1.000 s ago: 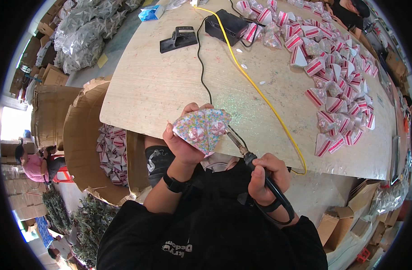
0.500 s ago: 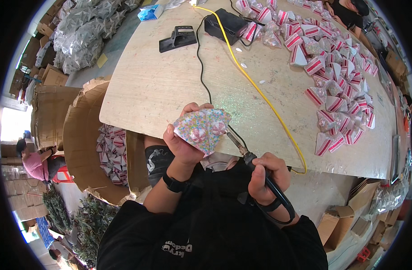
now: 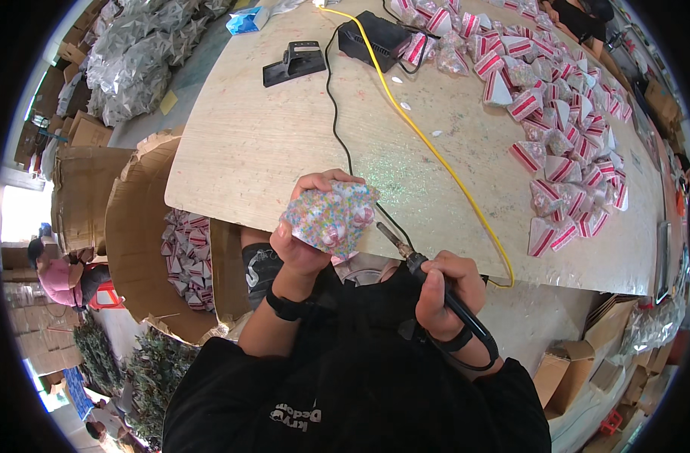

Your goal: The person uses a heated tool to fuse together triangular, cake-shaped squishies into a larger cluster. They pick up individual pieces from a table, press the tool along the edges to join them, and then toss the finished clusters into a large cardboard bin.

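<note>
My left hand (image 3: 303,253) is closed round a fake cake slice (image 3: 331,219), its sprinkle-covered face turned up with small pinkish swirls on it. In my right hand (image 3: 452,294) is a soldering iron (image 3: 414,260) with a black handle and a flat metal tip. That tip points up and left toward the slice, a small gap apart from it. A black cord loops below my right wrist. Many more striped cake slices (image 3: 562,172) in red and white lie heaped along the right side of the table (image 3: 254,151).
To the left stands a big cardboard box (image 3: 137,249) with similar slices inside. A black power unit (image 3: 371,41), a black stand (image 3: 293,64) and a yellow cable (image 3: 435,155) are on the table. Glitter and white scraps are scattered there. Another person (image 3: 582,19) is at the far right.
The soldering iron's tip has come away from the slice, leaving a gap. My left hand has tilted the slice and shifted it slightly left.
</note>
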Demonstrator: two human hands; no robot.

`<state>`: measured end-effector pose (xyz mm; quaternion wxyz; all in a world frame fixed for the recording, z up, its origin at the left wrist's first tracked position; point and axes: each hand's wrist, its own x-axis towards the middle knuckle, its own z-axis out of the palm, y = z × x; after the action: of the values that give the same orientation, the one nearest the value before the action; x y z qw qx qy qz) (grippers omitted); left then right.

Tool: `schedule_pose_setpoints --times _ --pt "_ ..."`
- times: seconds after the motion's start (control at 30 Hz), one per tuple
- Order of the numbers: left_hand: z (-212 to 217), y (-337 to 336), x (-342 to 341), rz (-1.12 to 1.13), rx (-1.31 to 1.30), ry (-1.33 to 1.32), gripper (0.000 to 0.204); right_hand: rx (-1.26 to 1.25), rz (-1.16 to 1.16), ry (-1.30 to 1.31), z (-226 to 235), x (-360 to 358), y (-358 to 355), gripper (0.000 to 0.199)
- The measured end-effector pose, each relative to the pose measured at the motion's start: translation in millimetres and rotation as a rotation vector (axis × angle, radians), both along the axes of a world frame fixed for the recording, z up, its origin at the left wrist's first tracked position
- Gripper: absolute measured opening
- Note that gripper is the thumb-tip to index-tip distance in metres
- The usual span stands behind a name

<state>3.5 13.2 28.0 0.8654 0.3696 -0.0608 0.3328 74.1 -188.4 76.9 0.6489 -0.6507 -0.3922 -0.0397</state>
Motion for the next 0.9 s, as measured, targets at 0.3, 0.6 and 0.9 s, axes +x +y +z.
schedule_pose_setpoints --times 0.3,0.6,0.9 --pt "1 2 -4 0.052 0.053 0.069 0.076 -0.012 0.039 0.098 7 -1 4 0.010" --pt "-3 4 -4 -0.147 -0.275 -0.039 0.073 0.020 0.066 0.057 -9 0 -3 0.015" --pt "-7 9 -9 -0.219 -0.432 -0.055 0.078 0.042 0.011 0.012 -12 7 3 0.033"
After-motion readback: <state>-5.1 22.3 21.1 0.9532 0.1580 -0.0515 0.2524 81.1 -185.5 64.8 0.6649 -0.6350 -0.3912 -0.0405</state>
